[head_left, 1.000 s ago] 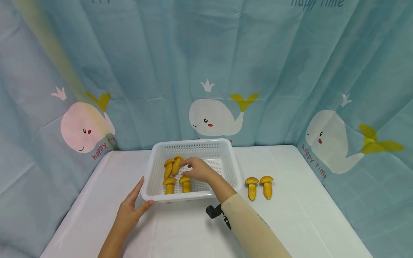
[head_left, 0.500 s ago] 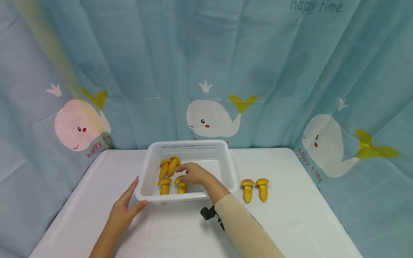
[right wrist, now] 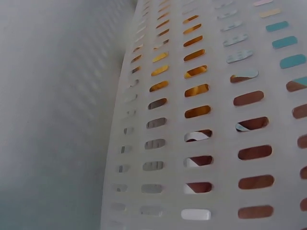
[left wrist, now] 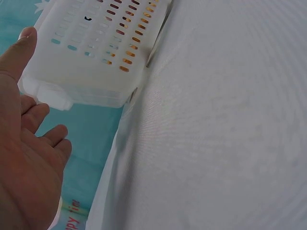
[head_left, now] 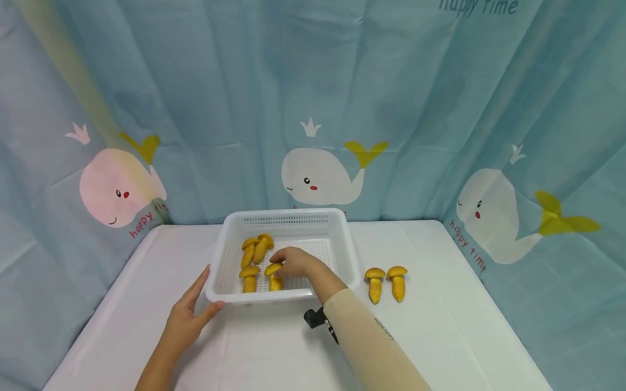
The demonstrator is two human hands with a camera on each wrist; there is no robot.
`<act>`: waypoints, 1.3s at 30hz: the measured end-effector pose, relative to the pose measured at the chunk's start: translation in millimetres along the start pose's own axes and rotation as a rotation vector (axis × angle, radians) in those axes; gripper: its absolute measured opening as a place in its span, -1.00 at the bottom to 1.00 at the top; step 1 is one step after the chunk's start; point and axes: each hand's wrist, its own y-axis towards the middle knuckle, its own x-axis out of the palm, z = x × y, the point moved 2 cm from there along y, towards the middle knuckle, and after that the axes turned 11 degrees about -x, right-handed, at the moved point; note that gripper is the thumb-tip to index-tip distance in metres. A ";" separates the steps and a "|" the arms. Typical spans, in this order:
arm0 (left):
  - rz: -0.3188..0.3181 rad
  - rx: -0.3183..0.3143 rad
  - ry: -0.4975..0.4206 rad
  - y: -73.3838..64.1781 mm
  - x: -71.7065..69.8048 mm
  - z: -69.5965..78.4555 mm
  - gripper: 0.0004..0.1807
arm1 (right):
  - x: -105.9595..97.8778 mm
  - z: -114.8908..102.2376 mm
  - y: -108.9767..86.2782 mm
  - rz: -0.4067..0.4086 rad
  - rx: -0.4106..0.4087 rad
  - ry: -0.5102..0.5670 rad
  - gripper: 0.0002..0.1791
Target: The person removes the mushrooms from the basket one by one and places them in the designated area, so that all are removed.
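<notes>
In the head view a white plastic basket (head_left: 286, 296) holds several yellow mushrooms. My right hand (head_left: 298, 263) reaches inside and pinches the front right mushroom (head_left: 274, 270) by its cap and stem. Left of it lies another mushroom (head_left: 249, 278), and behind that one two more lean together, one being the rear mushroom (head_left: 263, 248). My left hand (head_left: 183, 320) rests against the basket's front left corner, thumb on the front rim and straight fingers along the side. In the right wrist view the slotted basket wall (right wrist: 220, 143) hides most of the right hand.
Two yellow mushrooms, a nearer-to-basket mushroom (head_left: 375, 285) and an outer mushroom (head_left: 398, 283), lie on the white-covered table (head_left: 455, 326) right of the basket. A blue curtain (head_left: 235, 136) with whale prints stands behind and at both sides.
My right hand has lowered from beside the rear mushrooms onto the front right one, which has shifted slightly. The left hand stays at the basket corner. The head view has shifted a little.
</notes>
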 end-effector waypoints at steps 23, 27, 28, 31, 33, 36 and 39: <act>0.021 0.014 0.007 -1.4 0.9 3.8 -0.02 | -3.5 -7.7 0.4 0.098 -0.022 0.054 -0.61; 0.026 0.007 0.004 -1.3 0.8 4.0 -0.01 | -8.7 -12.6 -3.7 0.141 -0.067 0.055 -0.61; 0.027 0.005 0.002 -1.2 0.8 4.0 -0.02 | -10.1 -13.8 -4.8 0.151 -0.079 0.053 -0.61; 0.031 0.001 0.001 -1.1 0.8 3.1 -0.02 | -14.4 -17.6 -9.1 0.178 -0.109 0.049 -0.63; 0.036 -0.001 0.011 -1.4 0.7 2.5 -0.02 | -17.1 -20.3 -12.5 0.191 -0.130 0.044 -0.64; 0.040 0.011 0.018 -2.2 0.7 1.8 -0.03 | -20.7 -24.2 -18.9 0.215 -0.164 0.047 -0.63; 0.043 0.035 0.020 -2.4 0.9 1.4 -0.05 | -23.8 -26.3 -25.2 0.245 -0.193 0.049 -0.63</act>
